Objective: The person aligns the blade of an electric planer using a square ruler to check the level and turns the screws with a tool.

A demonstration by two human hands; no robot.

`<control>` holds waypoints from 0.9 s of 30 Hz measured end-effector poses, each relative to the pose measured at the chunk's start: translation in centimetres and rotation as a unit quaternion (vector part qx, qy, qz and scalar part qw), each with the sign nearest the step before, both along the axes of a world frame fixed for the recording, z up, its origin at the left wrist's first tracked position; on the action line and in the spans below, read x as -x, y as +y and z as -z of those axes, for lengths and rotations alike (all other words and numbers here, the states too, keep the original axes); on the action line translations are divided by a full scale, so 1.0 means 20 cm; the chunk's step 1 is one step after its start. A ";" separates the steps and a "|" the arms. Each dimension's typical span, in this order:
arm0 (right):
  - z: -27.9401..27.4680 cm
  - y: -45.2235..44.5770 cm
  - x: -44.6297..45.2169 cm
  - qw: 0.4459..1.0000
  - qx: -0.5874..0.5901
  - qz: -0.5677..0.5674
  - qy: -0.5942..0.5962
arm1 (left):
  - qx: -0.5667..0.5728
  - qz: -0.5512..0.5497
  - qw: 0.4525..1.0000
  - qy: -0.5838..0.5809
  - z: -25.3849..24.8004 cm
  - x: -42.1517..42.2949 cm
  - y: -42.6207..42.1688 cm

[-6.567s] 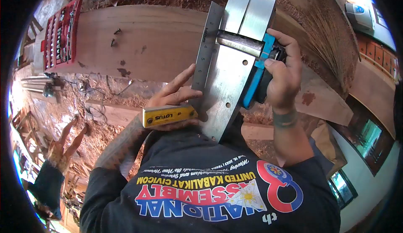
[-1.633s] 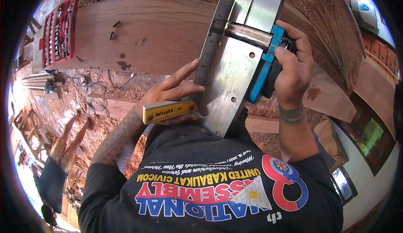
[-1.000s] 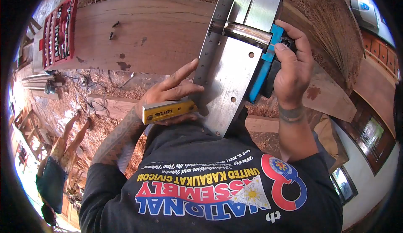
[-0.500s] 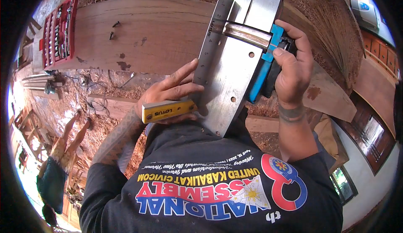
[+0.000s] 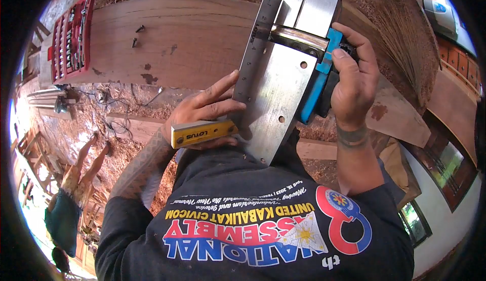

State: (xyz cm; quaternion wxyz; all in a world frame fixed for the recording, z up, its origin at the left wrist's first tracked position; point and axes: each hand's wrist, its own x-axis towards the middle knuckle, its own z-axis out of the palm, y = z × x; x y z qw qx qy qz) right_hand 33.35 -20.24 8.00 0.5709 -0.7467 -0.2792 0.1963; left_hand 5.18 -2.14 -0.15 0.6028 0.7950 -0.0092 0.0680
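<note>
An electric planer lies with its metal sole [image 5: 276, 94] facing up, its lower end against the black shirt. Its blade drum [image 5: 299, 38] shows in the gap between the two sole plates. My left hand [image 5: 207, 110] holds a try square by its yellow handle [image 5: 200, 134], fingers on the steel blade [image 5: 255, 46], which stands along the left edge of the sole and crosses the drum's end. My right hand [image 5: 354, 78] grips the planer's side by the blue part [image 5: 318, 94], with thumb and forefinger near the drum's end.
Beyond the hands, a wide wooden board [image 5: 192, 38] bears two small dark screws or bolts. A red socket set case [image 5: 73, 38] sits at its left end. Cables and wood shavings lie on the ground. Another person [image 5: 66, 215] is at the far left.
Compared with the oldest frame, the planer and both hands sit slightly farther up and right in view. The blade drum's visible surface differs between recent frames, as if turned. The hands barely move.
</note>
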 end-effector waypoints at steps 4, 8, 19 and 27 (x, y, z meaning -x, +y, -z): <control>0.01 0.00 -0.01 0.999 0.005 -0.004 -0.032 | -0.014 -0.003 1.000 0.000 -0.01 0.00 0.00; -0.02 0.00 -0.01 0.999 0.017 -0.016 -0.031 | -0.017 -0.006 1.000 -0.003 -0.02 -0.01 0.00; -0.01 0.01 0.00 1.000 0.003 -0.002 -0.005 | -0.021 -0.005 1.000 0.003 0.01 0.01 0.00; -0.01 0.01 0.01 1.000 -0.013 0.001 0.014 | -0.016 0.001 1.000 0.002 0.00 0.01 0.00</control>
